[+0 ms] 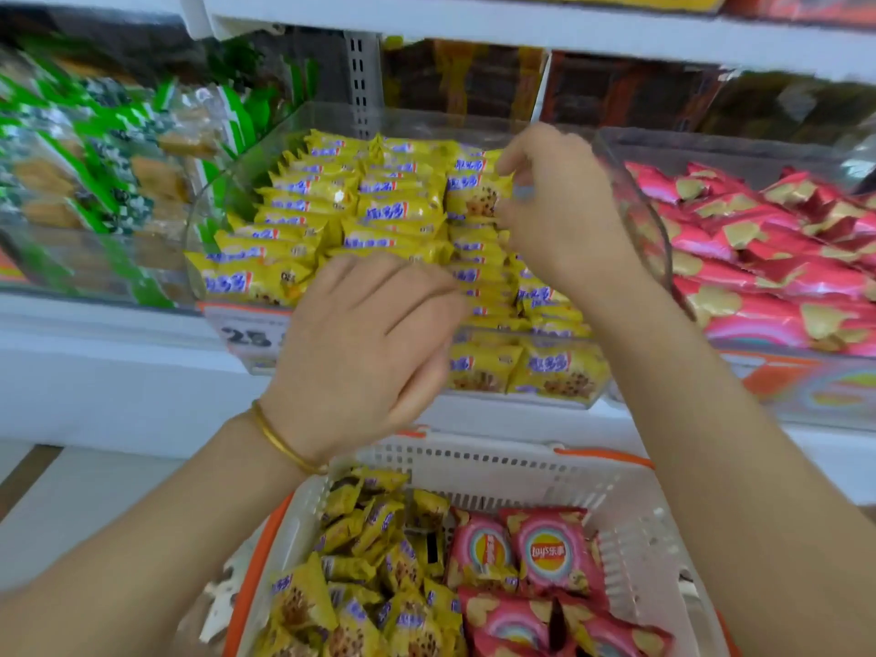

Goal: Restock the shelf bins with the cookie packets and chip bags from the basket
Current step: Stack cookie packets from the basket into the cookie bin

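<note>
As its fingers [514,163] curl, the right hand [559,206] pinches a cookie packet [474,200].

The white, orange-rimmed basket [521,459] holds loose yellow cookie packets [360,561] on its left side and pink chip bags [545,557] on its right. Above the basket, a clear bin [223,182] holds shelved yellow packets [379,206] in neat rows. Above-right, a second bin [711,149] holds shelved pink bags [758,258].

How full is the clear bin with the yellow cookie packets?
Nearly full. Rows of yellow cookie packets cover the clear bin from side to side; the right hand pinches one cookie packet near the back.
</note>
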A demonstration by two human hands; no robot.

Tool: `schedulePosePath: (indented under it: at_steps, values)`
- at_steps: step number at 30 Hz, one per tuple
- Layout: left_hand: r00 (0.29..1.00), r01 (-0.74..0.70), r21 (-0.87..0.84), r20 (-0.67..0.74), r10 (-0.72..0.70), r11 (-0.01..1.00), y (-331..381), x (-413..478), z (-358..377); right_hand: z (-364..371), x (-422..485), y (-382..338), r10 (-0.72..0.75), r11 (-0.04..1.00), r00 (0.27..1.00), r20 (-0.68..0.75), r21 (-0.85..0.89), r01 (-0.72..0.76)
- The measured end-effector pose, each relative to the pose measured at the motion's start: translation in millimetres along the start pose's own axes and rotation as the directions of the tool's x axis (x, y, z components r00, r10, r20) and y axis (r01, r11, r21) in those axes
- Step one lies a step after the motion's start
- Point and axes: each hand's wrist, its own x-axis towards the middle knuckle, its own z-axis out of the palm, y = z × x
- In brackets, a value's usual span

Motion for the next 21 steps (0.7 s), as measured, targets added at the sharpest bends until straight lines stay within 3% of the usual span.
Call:
schedulePosePath:
  at_steps: [2, 4, 6, 8, 11, 13, 18, 21]
  values:
    - [0.985, -0.048, -0.055, 0.162, 0.056, 0.997, 9, -29, -11, -12, -41, -9, -0.081, 0.981, 0.995, 0.055, 0.180, 0.069]
    - [0.911, -0.017, -0.063, 0.411, 0.042, 0.998, 10, -58, -13, -7, -82, -10, -0.139, 0.963, 0.961, 0.240, 0.258, 0.074]
    - [0.752, 0.048, -0.001, 0.658, -0.035, 0.999, 7, -85, -10, 21, -116, -3, -0.140, 0.977, 0.845, 0.517, 0.210, 0.033]
    - [0.582, 0.085, 0.058, 0.807, -0.097, 0.995, 3, -101, -3, 71, -137, 12, -0.058, 0.998, 0.670, 0.740, 0.066, 0.013]
    - [0.449, 0.121, 0.149, 0.873, -0.188, 0.981, -2, -112, 9, 165, -161, 44, 0.027, 0.998, 0.531, 0.847, -0.049, 0.028]
    - [0.347, 0.116, 0.220, 0.905, -0.247, 0.969, -7, -109, 15, 216, -174, 56, 0.007, 1.000, 0.511, 0.860, -0.014, 0.009]
    - [0.328, 0.099, 0.269, 0.900, -0.286, 0.958, -16, -102, 29, 273, -185, 45, -0.010, 0.999, 0.476, 0.879, -0.006, 0.032]
    - [0.312, 0.115, 0.279, 0.901, -0.302, 0.953, -20, -99, 31, 278, -187, 45, 0.062, 0.998, 0.583, 0.810, -0.044, -0.044]
